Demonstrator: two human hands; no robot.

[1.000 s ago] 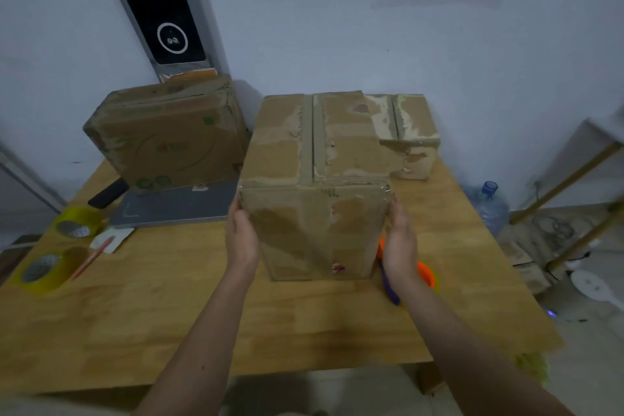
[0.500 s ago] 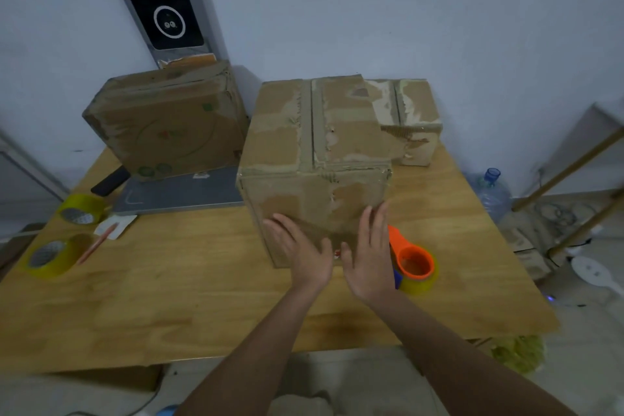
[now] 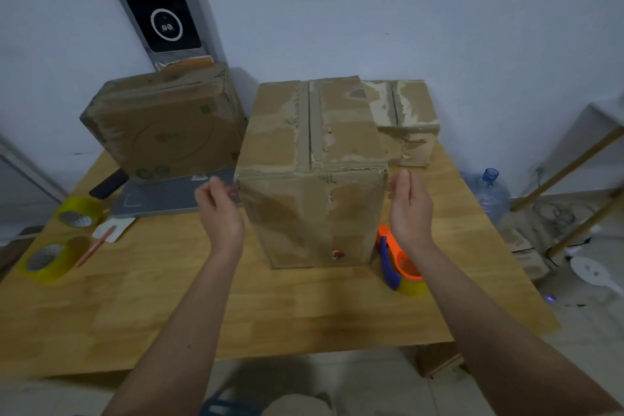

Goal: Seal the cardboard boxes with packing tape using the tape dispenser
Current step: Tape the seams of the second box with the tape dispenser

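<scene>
A tall worn cardboard box (image 3: 314, 186) stands mid-table, its top flaps closed with a strip of tape along the seam. My left hand (image 3: 219, 209) is at the box's upper left edge, fingers loosely curled with the tips at the corner. Beside the upper right edge is my right hand (image 3: 410, 209), fingers nearly straight and close to the side. Neither hand grips anything that I can see. The orange tape dispenser (image 3: 403, 267), with a blue handle, lies on the table right of the box, partly behind my right wrist.
A second box (image 3: 162, 132) leans at the back left on a grey flat slab (image 3: 158, 201). A smaller box (image 3: 410, 125) sits behind on the right. Two yellow tape rolls (image 3: 50, 258) and a pen (image 3: 94, 246) lie at the left. The wooden table (image 3: 304, 311) ends near me.
Both hands left the box's front face, where they lay flat side by side, and moved apart and up to its left and right upper edges.
</scene>
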